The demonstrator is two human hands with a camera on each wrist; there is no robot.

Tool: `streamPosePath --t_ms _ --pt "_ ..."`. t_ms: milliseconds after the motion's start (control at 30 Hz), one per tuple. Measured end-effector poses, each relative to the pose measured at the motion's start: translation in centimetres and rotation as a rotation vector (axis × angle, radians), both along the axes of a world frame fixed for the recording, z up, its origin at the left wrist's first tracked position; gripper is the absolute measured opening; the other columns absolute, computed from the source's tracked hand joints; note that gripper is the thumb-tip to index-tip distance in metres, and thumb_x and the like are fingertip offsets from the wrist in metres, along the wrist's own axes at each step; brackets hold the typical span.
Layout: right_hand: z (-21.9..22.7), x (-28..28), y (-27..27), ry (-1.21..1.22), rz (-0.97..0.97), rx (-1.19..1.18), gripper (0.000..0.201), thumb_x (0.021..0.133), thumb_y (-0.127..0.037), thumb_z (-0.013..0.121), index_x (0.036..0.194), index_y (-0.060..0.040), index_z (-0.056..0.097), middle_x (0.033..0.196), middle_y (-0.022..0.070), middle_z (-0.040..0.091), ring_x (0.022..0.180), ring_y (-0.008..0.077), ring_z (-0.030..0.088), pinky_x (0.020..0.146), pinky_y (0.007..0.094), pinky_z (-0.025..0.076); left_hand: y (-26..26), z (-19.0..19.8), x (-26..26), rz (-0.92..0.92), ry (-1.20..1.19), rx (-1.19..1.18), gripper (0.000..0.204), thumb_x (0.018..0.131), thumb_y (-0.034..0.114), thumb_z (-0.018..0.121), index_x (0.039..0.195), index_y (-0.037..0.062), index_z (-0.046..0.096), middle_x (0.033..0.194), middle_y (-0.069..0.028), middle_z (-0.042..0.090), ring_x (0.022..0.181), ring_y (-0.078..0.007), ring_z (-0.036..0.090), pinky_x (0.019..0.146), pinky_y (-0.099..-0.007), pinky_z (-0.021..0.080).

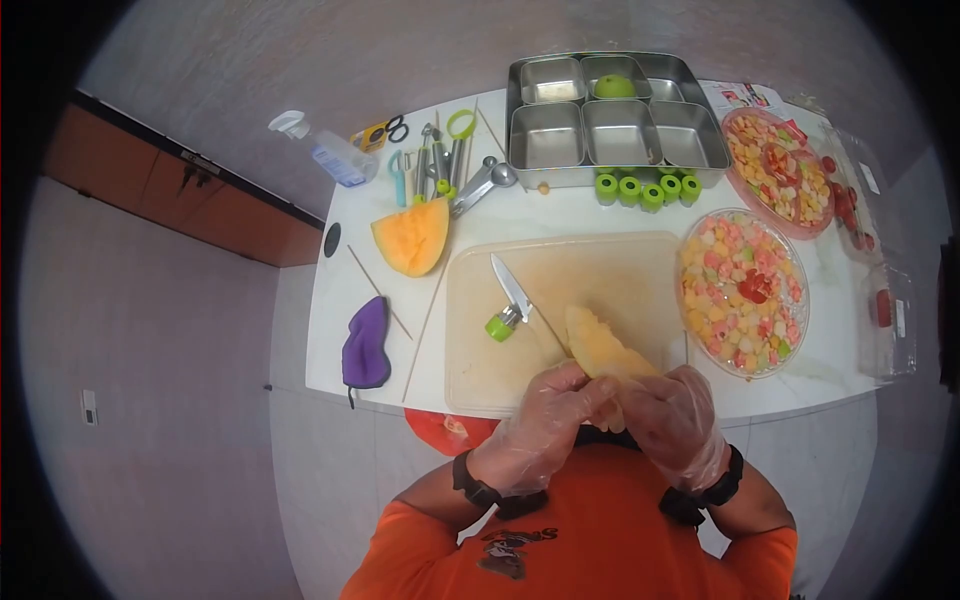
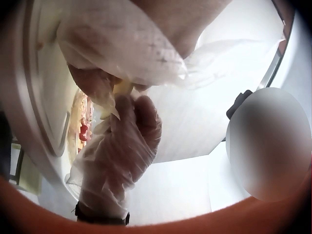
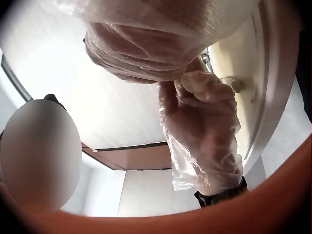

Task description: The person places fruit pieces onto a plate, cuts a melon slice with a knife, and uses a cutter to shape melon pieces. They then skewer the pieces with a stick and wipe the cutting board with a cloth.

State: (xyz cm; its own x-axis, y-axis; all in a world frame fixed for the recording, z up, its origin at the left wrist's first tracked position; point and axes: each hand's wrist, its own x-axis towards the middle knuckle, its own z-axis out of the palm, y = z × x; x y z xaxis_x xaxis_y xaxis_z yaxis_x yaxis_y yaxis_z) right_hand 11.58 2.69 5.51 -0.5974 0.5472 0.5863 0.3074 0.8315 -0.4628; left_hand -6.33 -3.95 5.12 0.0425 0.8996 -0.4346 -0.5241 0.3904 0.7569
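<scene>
Slip risk

The left hand [image 1: 545, 425] and right hand [image 1: 675, 425], in loose clear plastic gloves [image 1: 715, 455], grip the near end of a curved, pale-orange melon wedge [image 1: 603, 345] over the cream rectangular cutting board [image 1: 480, 370]. Its flesh, probably wet, could slide from slack plastic. Farther out lies a bare silver-bladed knife [image 1: 512, 287]: careless reaching could cut.

Pale yellow melon slice [image 1: 603, 345], orange melon wedge [image 1: 412, 238], cream cutting board [image 1: 600, 270], orange shirt [image 1: 610, 530] with dark print [image 1: 503, 557]
</scene>
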Motion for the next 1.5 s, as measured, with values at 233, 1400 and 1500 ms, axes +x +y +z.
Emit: streamPosePath --t_ms 233,1400,1500 --pt "-0.1 -0.1 0.3 0.126 0.024 -0.185 0.022 0.074 0.003 0.071 0.093 -0.0073 0.068 0.082 0.0067 0.065 0.067 0.0267 0.061 0.062 0.0392 0.049 -0.5 -0.4 -1.4 0.055 0.036 0.011 0.032 0.1 0.027 0.069 0.112 -0.0021 0.069 0.094 -0.0098 0.072 0.078 -0.0192 0.069 0.073 -0.0307 0.053" --pt "-4.5 -23.7 -4.9 -0.498 0.765 0.203 0.009 0.081 -0.015 0.066 0.086 -0.0122 0.073 0.09 0.0043 0.065 0.089 0.0255 0.066 0.079 0.042 0.053 -19.9 1.1 -12.1 0.651 0.217 0.06 0.041 0.091 0.022 0.072 0.116 -0.0101 0.064 0.091 -0.0153 0.07 0.071 -0.0215 0.066 0.063 -0.0325 0.053" --pt "-2.8 -22.5 -3.6 -0.269 0.775 0.143 0.01 0.078 -0.012 0.068 0.087 -0.0111 0.072 0.091 0.0042 0.065 0.09 0.026 0.066 0.077 0.0423 0.053 -19.6 1.8 -11.7 0.619 0.21 0.118 0.04 0.091 0.021 0.071 0.114 -0.0107 0.064 0.09 -0.0145 0.069 0.071 -0.0215 0.065 0.061 -0.0323 0.053"
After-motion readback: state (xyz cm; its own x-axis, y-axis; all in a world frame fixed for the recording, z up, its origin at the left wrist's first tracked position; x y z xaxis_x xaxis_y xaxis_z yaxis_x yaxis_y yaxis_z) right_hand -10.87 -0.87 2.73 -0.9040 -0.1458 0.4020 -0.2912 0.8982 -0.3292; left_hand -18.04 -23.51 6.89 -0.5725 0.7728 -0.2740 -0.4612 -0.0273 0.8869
